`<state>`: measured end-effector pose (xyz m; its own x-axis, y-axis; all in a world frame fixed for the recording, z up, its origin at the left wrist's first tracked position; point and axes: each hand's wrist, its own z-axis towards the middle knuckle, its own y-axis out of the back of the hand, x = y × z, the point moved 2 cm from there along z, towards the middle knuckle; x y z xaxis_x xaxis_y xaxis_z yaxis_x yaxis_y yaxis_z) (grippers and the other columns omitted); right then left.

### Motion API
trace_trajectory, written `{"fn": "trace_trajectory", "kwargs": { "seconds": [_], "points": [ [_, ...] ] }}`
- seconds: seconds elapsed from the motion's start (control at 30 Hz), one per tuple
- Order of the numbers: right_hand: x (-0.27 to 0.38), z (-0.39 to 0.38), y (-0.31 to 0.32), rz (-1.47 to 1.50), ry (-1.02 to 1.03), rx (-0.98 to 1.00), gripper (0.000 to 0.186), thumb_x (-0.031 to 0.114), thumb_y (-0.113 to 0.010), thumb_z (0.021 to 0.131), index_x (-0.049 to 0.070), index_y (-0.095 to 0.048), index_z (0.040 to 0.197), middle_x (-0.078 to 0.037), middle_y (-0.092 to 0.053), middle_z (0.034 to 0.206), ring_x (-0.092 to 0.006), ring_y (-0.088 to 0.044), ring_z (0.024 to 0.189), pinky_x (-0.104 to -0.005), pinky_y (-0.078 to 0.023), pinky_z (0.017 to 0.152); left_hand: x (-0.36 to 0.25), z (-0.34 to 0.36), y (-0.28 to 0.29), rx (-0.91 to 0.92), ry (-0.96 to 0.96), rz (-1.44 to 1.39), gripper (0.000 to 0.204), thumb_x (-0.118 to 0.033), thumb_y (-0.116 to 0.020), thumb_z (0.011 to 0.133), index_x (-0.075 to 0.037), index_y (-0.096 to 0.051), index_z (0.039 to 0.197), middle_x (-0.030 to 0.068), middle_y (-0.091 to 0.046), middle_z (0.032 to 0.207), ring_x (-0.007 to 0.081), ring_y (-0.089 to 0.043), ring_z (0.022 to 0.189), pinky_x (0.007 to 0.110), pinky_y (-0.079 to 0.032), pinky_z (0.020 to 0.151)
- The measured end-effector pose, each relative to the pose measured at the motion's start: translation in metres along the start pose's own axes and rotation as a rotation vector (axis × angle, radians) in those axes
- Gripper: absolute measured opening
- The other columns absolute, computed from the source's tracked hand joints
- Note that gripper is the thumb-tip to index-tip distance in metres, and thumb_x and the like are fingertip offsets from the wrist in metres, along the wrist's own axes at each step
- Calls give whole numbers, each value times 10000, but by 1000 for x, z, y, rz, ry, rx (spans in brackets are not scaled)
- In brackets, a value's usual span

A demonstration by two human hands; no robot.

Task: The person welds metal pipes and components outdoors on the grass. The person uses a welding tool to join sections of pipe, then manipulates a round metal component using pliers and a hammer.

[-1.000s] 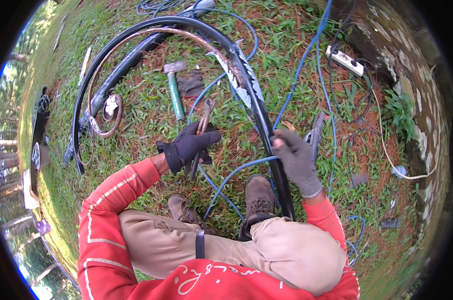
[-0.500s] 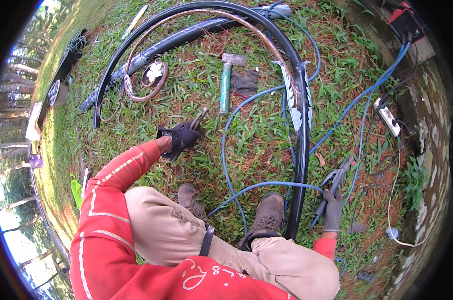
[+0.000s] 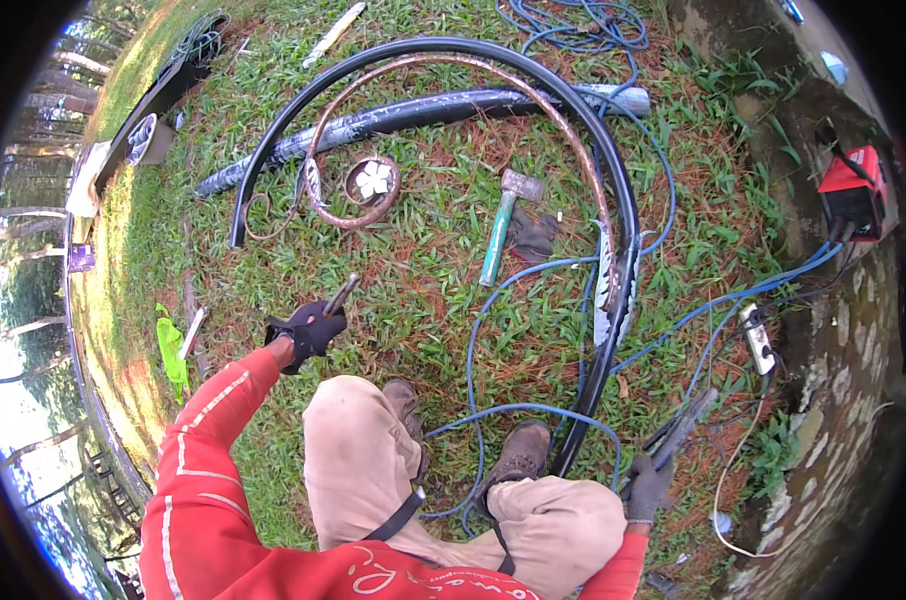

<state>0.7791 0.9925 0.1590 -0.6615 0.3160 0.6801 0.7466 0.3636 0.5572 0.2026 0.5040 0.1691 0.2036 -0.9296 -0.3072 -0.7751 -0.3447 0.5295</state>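
My left hand (image 3: 308,333), in a black glove, is closed around a narrow metal tool (image 3: 343,292) that points up and away over the grass; its exact kind is unclear. At the right, my right hand (image 3: 648,490) wears a grey glove and grips a welding electrode holder (image 3: 683,424). A curved black metal tube (image 3: 621,190) arches across the grass, its near end by my right boot (image 3: 518,455). Along its inner side runs a brown scrolled metal bar (image 3: 503,73) with pale leaf ornaments (image 3: 605,275) and a white flower (image 3: 375,180) in its coil.
A hammer (image 3: 500,235) with a green handle lies beside a dark glove (image 3: 533,238). Farther off lies a straight, worn pipe (image 3: 393,118). Blue cable (image 3: 473,370) loops over the grass toward a red welding machine (image 3: 853,190). At right lies a white power strip (image 3: 758,338) near a stone wall (image 3: 823,440).
My view has shifted, so the ground things sit lower and mostly farther right. My left hand has moved left, away from the hammer, still holding the metal tool. My right hand keeps the electrode holder.
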Motion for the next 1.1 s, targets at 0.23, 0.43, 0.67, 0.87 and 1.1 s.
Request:
{"fn": "trace_trajectory", "kwargs": {
  "seconds": [0.23, 0.43, 0.67, 0.87, 1.1],
  "points": [
    [189, -67, 74, 7, 180, -79, 310, 60, -760, 911, 48, -600, 1175, -16, -588, 851, -119, -566, 653, -319, -467, 580, 34, -169, 124, -170, 52, -29, 342, -407, -690, 984, -75, -668, 904, 41, -578, 713, 191, -588, 640, 426, -480, 606],
    [290, -165, 132, -24, 166, -117, 282, 25, -792, 902, 46, -628, 1131, -8, -628, 851, -113, -601, 689, -325, -488, 611, 6, -343, 209, -45, 91, 9, 316, -381, -709, 1008, -73, -691, 939, 30, -619, 725, 194, -650, 634, 425, -549, 593],
    [362, -310, 172, 227, -46, -164, 263, 88, -829, 819, 56, -656, 1014, -18, -619, 812, -152, -581, 716, -356, -486, 658, -15, -428, 276, 17, -10, -121, 213, -326, -730, 984, -135, -663, 918, -22, -571, 767, 130, -582, 667, 354, -522, 598],
    [369, -434, 191, 173, -167, -372, 324, 145, -843, 843, 24, -662, 1082, -54, -671, 819, -177, -628, 693, -380, -519, 650, -48, -402, 306, 167, 13, -150, 227, -322, -761, 989, -112, -722, 1066, 6, -599, 747, 171, -643, 598, 417, -620, 543],
    [345, -619, 194, 662, -392, -605, 349, 22, -760, 825, 17, -600, 1136, -77, -691, 842, -178, -632, 626, -349, -502, 555, -100, -339, 376, 221, -140, 159, 204, -307, -747, 994, -133, -720, 1099, 15, -548, 747, 200, -600, 587, 473, -618, 542]
  ]
}}
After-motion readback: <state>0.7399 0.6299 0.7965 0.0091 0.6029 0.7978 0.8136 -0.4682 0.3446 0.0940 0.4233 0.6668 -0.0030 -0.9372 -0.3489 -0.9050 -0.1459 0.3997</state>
